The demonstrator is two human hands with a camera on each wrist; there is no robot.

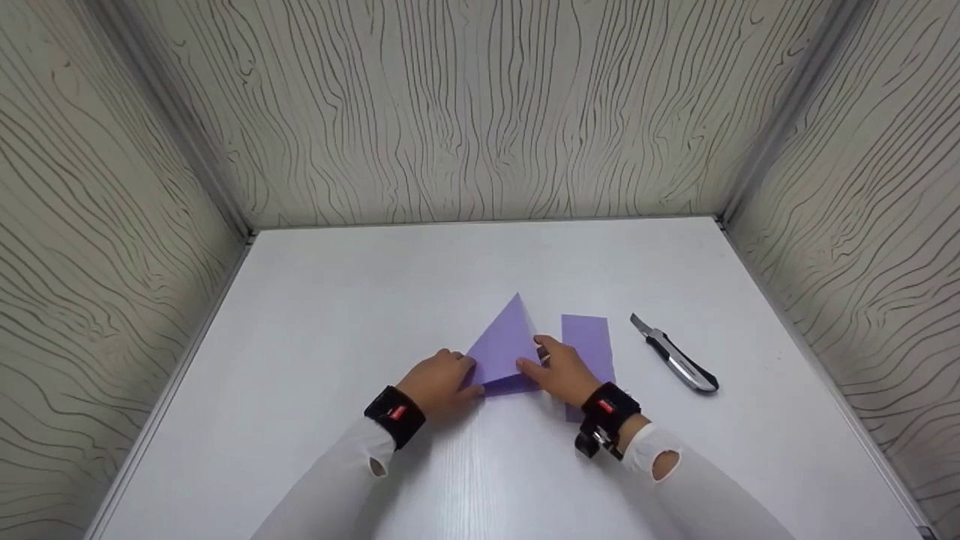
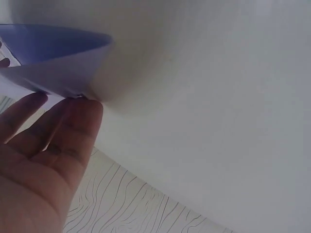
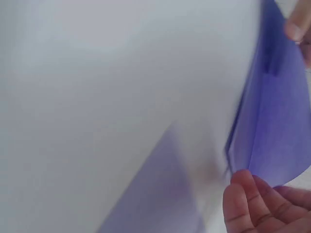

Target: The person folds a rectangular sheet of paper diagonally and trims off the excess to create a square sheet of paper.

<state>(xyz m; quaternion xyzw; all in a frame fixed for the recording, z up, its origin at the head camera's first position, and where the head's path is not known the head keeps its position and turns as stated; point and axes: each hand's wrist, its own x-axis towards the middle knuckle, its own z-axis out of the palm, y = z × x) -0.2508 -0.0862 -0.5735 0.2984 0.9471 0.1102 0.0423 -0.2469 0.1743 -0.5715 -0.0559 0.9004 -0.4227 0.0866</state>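
Observation:
A folded sheet of purple paper [image 1: 504, 343] lies in front of me in the head view, its point facing away and its near edge slightly parted. At its left corner, my left hand [image 1: 441, 381] holds it between thumb and fingers; the fingertips meet the paper's edge in the left wrist view. My right hand [image 1: 566, 373] pinches the right side, with the thumb on the upper layer. From the right wrist view, the raised fold [image 3: 279, 121] shows an open gap between layers, and fingertips touch its lower end.
Partly under my right hand is a purple paper strip [image 1: 587, 341]. Farther right, a utility knife [image 1: 679, 361] lies with its blade extended. The white table [image 1: 337, 300] is bounded by patterned panels [image 1: 465, 112] at the back and sides.

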